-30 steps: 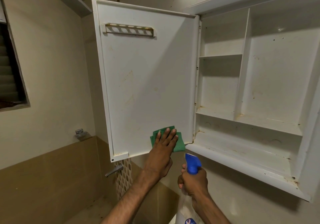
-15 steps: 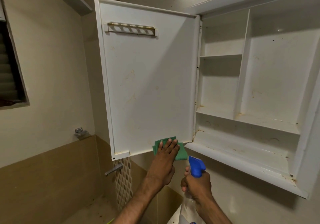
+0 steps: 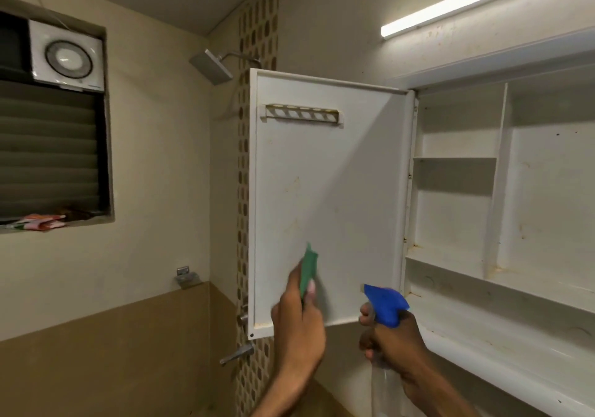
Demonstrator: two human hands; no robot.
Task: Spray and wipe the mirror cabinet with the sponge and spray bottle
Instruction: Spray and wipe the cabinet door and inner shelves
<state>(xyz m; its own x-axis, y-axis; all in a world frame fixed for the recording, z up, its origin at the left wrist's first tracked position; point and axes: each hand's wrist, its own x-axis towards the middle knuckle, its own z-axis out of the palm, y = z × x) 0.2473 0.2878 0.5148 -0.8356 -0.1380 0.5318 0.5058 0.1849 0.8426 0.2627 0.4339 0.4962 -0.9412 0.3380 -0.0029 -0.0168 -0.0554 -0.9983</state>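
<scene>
Half a second earlier the sponge (image 3: pixel 308 267) lay flat under the left hand (image 3: pixel 297 323), pressed on the bottom edge of the door (image 3: pixel 328 191). Now it stood edge-on, pinched between thumb and fingers (image 3: pixel 311 287), in front of the lower door panel; contact with the panel could not be told, picture blurred. The view had also tipped upward, taking in the lamp (image 3: pixel 467 1) and the shower head (image 3: pixel 211 65). Right hand (image 3: pixel 392 339) stayed clenched round the neck of the bottle (image 3: pixel 384 304), nozzle pointing left toward the door, just below the cabinet (image 3: pixel 515 287) ledge. Judgement: the wipe of the bottom edge was finished or paused; faint brown stains mid-panel remained, so a fresh spray on the door seemed the likely next step.
</scene>
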